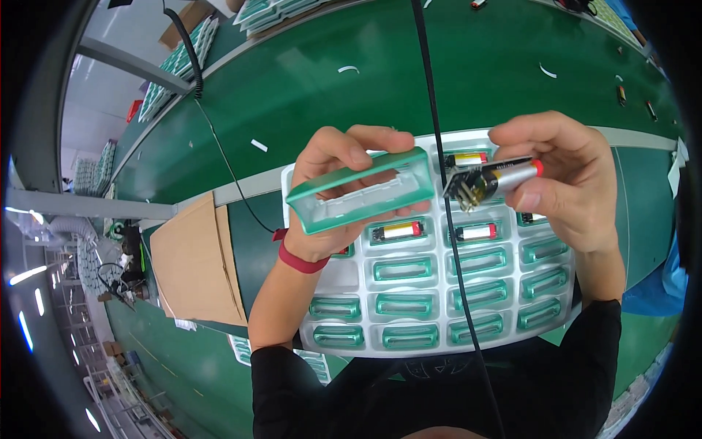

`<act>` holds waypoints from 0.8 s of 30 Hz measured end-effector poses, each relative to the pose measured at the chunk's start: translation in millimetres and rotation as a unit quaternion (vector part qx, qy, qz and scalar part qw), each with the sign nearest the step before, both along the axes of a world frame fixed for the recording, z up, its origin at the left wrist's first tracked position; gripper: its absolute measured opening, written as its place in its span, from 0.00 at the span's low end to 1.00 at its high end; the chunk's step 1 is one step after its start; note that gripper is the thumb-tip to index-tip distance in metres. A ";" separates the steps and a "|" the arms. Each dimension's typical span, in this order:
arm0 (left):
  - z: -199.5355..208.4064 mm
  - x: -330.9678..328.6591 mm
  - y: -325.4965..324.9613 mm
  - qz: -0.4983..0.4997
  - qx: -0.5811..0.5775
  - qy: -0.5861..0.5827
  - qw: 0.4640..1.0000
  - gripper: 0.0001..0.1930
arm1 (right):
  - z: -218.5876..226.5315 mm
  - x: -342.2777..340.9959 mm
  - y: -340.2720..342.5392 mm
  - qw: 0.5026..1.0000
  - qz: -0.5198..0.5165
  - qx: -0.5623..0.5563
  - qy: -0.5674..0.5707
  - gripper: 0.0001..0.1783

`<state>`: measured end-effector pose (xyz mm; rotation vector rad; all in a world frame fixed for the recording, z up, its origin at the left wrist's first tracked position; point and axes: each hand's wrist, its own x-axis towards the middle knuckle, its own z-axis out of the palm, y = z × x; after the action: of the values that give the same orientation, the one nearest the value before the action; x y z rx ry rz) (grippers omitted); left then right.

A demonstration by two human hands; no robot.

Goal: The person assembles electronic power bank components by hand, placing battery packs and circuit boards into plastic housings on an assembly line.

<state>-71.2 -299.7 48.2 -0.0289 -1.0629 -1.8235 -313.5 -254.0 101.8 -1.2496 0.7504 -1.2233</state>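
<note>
Presently both hands are raised above a white moulded tray (pixel 439 344) that rests on the green tabletop (pixel 307 95). The left hand (pixel 333 194) grips a teal rectangular housing (pixel 360 190), an open frame with a pale inner lining. Thumb sits under its lower long edge, fingers (pixel 380 139) curl over the upper edge; the grasp is closed firmly on it. The housing's long axis runs left to right, tilting slightly upward toward the right.

The right hand (pixel 563 175) pinches a small cylindrical part (pixel 497 177): silver body, red cap at the right end, a yellow band, and a cluster of metal contacts at the left end. Fingers are closed around it, with the thumb below.

Key relation: the cylinder's long axis lies nearly in line with the housing's, its contact end pointing left at the housing's right end. The two are just beside each other, a narrow gap between, not touching as far as I can tell.

Tray pockets below: several hold teal housings (pixel 406 269), and a few hold housings with cylinders already seated (pixel 397 231). A black cable (pixel 442 219) hangs across the view. Cardboard sheet (pixel 194 263) lies to the left.
</note>
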 end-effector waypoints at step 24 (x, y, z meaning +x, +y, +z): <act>8.1 -22.8 13.4 0.125 -0.166 -0.266 0.941 0.20 | -5.0 10.1 9.5 0.892 -0.114 -0.276 0.340 0.19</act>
<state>-94.0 -286.3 56.3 0.4014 -1.6629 -1.4318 -303.4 -244.5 96.7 -2.1749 1.1185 -1.2286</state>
